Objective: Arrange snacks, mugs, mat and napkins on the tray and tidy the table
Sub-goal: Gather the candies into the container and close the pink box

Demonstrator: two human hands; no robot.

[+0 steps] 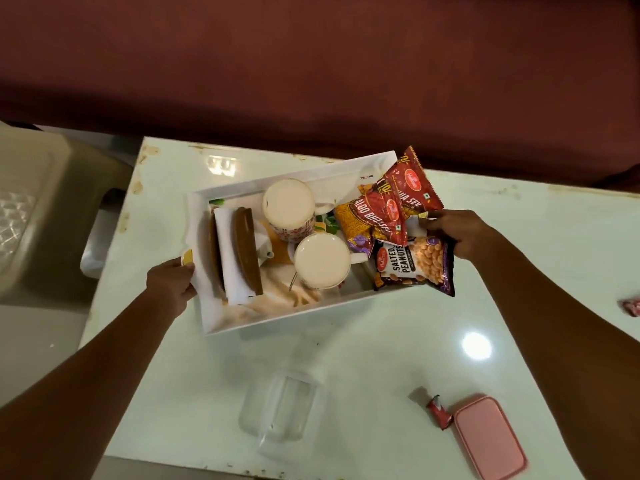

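Note:
A white rectangular tray (225,329) sits tilted on the pale table. In it stand two cream mugs (288,207) (322,260), a brown wooden napkin holder (246,251) with white napkins, and a pale mat under them. Snack packets lie at its right end: salted peanuts (414,266), a yellow-and-red bhujia packet (372,220) and a red sev packet (412,181). My left hand (171,284) grips the tray's left edge. My right hand (457,233) holds the tray's right end among the packets.
A clear glass jar (278,415) lies on the table's near side. A pink lidded box (490,441) and a small red wrapper (440,410) sit near the front right. Another wrapper (632,306) is at the far right edge. A beige plastic stool (45,216) stands left; a maroon sofa (311,81) runs behind.

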